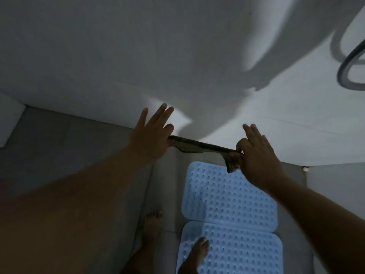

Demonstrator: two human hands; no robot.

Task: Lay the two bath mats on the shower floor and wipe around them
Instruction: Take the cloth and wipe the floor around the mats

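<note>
Two hands, left hand [152, 133] and right hand [256, 155], pinching one dark cloth [199, 146] taut, two blue bath mats [231, 196] below, two bare feet [197, 252]

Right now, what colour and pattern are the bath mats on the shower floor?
Light blue bath mats, covered in rows of small raised bumps; seen in the head view.

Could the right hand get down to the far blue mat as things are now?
Probably yes: nothing lies between the right hand and the far mat just below, though it pinches the cloth.
</note>
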